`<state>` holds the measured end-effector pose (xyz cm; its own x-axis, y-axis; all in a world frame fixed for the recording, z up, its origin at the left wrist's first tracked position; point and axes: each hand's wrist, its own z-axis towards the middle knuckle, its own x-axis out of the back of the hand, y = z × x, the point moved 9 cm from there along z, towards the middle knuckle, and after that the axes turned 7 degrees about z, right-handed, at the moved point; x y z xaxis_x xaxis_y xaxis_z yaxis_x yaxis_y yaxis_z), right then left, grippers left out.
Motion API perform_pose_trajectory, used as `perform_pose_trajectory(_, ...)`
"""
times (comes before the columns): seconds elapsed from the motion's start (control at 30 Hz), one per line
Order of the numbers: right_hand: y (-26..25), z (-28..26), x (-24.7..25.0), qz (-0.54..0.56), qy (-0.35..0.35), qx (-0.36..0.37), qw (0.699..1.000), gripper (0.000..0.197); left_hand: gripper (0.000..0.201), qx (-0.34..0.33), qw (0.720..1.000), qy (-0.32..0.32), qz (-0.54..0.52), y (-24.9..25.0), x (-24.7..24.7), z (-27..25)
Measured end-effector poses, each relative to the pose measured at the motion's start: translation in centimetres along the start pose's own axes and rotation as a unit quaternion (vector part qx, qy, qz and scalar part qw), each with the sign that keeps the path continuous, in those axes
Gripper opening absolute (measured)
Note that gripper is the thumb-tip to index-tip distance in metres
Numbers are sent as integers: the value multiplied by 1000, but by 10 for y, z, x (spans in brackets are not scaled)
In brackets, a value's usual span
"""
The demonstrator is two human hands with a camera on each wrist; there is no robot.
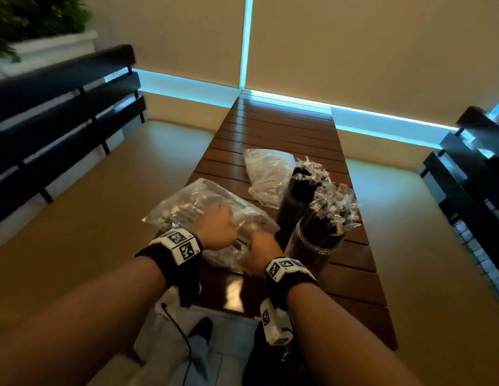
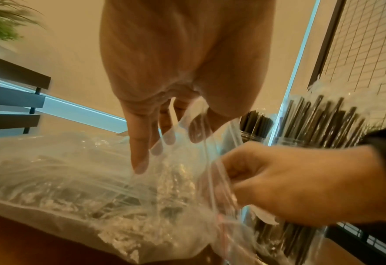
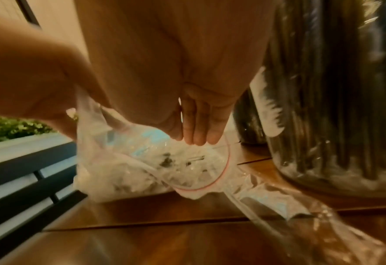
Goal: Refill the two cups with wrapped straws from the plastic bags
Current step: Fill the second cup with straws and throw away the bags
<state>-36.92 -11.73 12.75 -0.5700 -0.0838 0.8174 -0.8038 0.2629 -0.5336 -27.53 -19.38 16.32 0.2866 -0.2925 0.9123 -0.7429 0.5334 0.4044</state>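
Near bag (image 1: 198,210) of wrapped straws lies on the near left part of the desk (image 1: 351,277), overhanging the left edge, mouth toward the person. Both hands at the mouth. Left hand (image 1: 216,228): fingers (image 2: 140,143) hang fairly straight and slightly apart, with the plastic film across their tips and the thumb behind the film; can't tell whether it actually pinches the bag. Right hand (image 1: 263,247): fingers curled, clamped on the mouth edge with the red seal line (image 3: 226,170), pulling the film taut. Straws inside the bag (image 3: 171,161) are blurred.

Two clear cups just right of the bag, packed with upright dark straws: near cup (image 1: 319,240), far cup (image 1: 297,190) touching or almost touching behind it. Second bag (image 1: 266,174) lies flat farther back, left of the far cup.

Dark slatted benches (image 1: 61,121) on both sides of the desk.
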Motion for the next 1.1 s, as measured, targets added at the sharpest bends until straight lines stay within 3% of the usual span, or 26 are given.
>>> perform_pose_trajectory(0.07, -4, 12, -11, -23, -1, 5, 1000, 67, 18, -23, 999, -5, -33, 8, 6, -10)
perform_pose_trajectory(0.13, -9, 22, -22, -81, -18, 15, 996, 49, 34, -39, 996, -35, -73, 14, 9, -22)
perform_pose_trajectory(0.23, -4, 23, -56, -104, -173, -28, 979, 40, 53, -5, 992, -22, -126, -4, 16, -25)
perform_pose_trajectory(0.27, -3, 20, -65, -108, -213, -29, 971, 42, 51, 24, 994, -2, -107, -18, 18, -24)
perform_pose_trajectory(0.33, -5, 19, -65, -117, -217, -13, 969, 52, 42, 85, 996, -6, -25, -46, 14, -25)
perform_pose_trajectory(0.4, -12, 20, -67, -138, -233, 5, 963, 49, 38, 113, 991, -62, 34, -65, -4, -28)
perform_pose_trajectory(0.5, -2, 34, -81, -89, -275, -48, 956, 37, 38, 114, 985, -114, 63, -80, -28, -32)
perform_pose_trajectory(0.6, 15, 48, -82, -46, -227, -80, 970, 32, 45, 121, 981, -125, 81, -86, -36, -31)
perform_pose_trajectory(0.67, 32, 59, -90, -62, -232, -85, 967, 40, 62, 131, 979, -132, 79, -87, -36, -28)
perform_pose_trajectory(0.77, 30, 49, -88, -48, -276, -105, 954, 35, 77, 133, 979, -136, 68, -86, -34, -23)
perform_pose_trajectory(0.87, 31, 34, -65, -58, -257, -121, 957, 45, 76, 133, 979, -142, 62, -86, -35, -20)
perform_pose_trajectory(0.97, 13, 25, -19, -117, -152, -51, 980, 50, 70, 141, 977, -139, 75, -85, -32, -18)
perform_pose_trajectory(1.03, -5, 12, 2, -120, -131, -29, 984, 49, 75, 156, 973, -143, 88, -82, -26, -17)
perform_pose_trajectory(1.1, -23, -5, 27, -139, -125, -23, 982, 48, 66, 155, 973, -142, 97, -71, -19, -15)
